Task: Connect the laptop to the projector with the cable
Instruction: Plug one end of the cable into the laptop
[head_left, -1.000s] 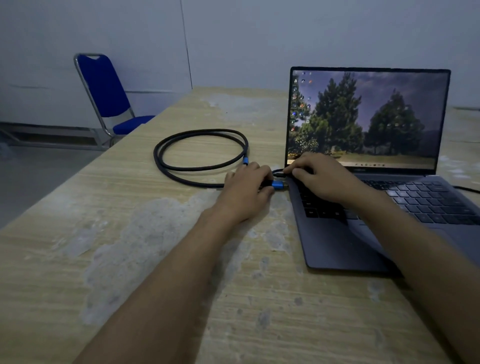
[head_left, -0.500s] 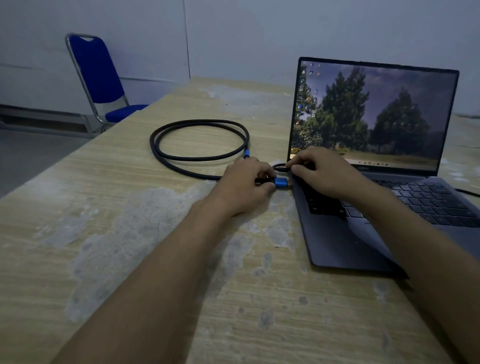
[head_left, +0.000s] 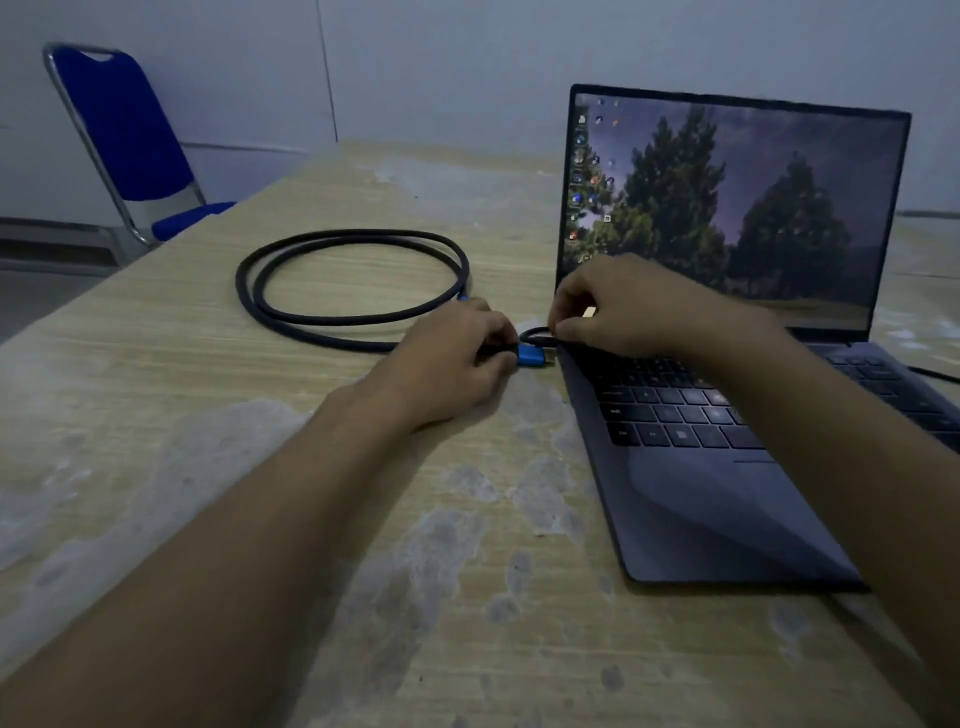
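Bare worktop (head_left: 156, 415) lies open behind the left hand (head_left: 447, 358). The coiled cable (head_left: 353, 317) lies just beyond it. The laptop (head_left: 727, 467) blocks its right.

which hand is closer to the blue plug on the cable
Left. The left hand grips the black cable right behind its blue metal plug, fingers touching it. The right hand sits just beyond, pinching a thin black lead by the grey laptop.

A worn wooden table (head_left: 156, 395) carries an open laptop (head_left: 727, 499) and coiled black cable (head_left: 353, 317).

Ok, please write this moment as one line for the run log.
left hand: holds blue plug | right hand: pinches thin cable at laptop left edge | black cable: coiled | projector: not visible
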